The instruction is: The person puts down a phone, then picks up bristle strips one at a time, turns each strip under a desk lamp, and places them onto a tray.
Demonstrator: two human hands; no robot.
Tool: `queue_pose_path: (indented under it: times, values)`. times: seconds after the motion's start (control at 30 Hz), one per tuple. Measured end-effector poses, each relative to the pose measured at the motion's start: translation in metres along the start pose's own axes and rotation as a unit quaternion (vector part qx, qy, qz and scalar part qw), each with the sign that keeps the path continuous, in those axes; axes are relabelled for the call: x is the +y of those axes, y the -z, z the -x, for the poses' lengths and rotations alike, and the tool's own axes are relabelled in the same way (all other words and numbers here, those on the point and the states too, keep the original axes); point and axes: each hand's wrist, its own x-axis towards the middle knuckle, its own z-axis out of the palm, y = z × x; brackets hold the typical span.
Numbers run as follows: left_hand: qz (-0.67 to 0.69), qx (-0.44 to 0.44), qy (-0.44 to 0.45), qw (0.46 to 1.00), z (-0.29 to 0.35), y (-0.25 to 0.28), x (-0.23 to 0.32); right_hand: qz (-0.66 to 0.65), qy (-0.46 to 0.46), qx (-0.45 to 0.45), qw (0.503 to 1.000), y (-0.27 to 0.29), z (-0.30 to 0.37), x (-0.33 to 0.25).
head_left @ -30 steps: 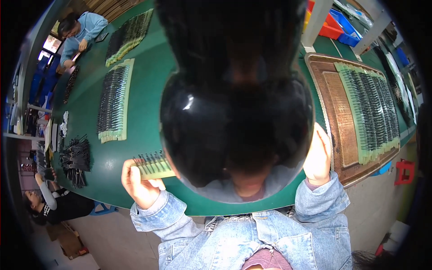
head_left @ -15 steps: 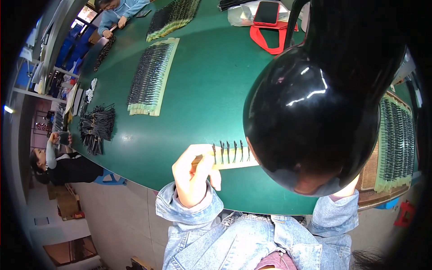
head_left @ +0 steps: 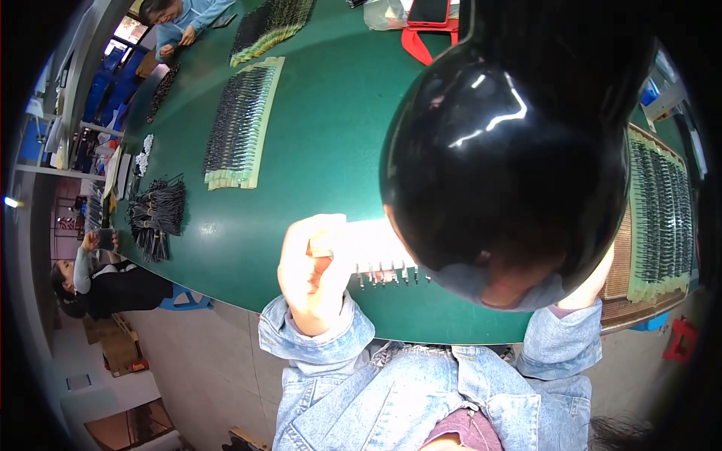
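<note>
Just left of the glossy black dome (head_left: 504, 180), the left hand (head_left: 312, 274) grips one end of a pale strip (head_left: 372, 244), whose row of small dark pins (head_left: 383, 275) points down toward the near edge of the surface. The strip's other end runs behind the dome, and the right hand (head_left: 594, 282) shows only in part at the dome's lower right, so whether it is closed on anything cannot be told.

The likeliest trouble is the dome itself: lifting or turning the strip carelessly could knock the pins against it and bend or loosen them. With the pins downward, any loosely seated one might drop. Glare washes out the strip, so a crooked pin could be missed.

The green surface (head_left: 331, 135) spreads left of the dome, bearing a row of filled strips (head_left: 241, 124), a darker batch (head_left: 271, 30) beyond it, and black bundles (head_left: 156, 214) farthest left. Above the dome's left side lies a red-cased phone (head_left: 429, 11). Right of the dome, a brown tray (head_left: 618, 259) carries more strips (head_left: 662, 225). Far left of the dome are two other people (head_left: 214, 11) (head_left: 124, 289).
</note>
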Motion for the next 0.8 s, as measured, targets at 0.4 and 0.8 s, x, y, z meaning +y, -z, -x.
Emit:
queue_pose_path:
  times: [0.4, 0.8]
  values:
    - [0.047, 0.079, 0.008, 0.996, -0.001, 0.006, -0.008, 0.011, 0.001, 0.0, 1.0, -0.007, 0.008, -0.001]
    - [0.286, 0.084, 0.078, 0.951, -0.001, 0.033, -0.023, 0.062, -0.041, -0.014, 0.997, -0.008, 0.013, 0.003]
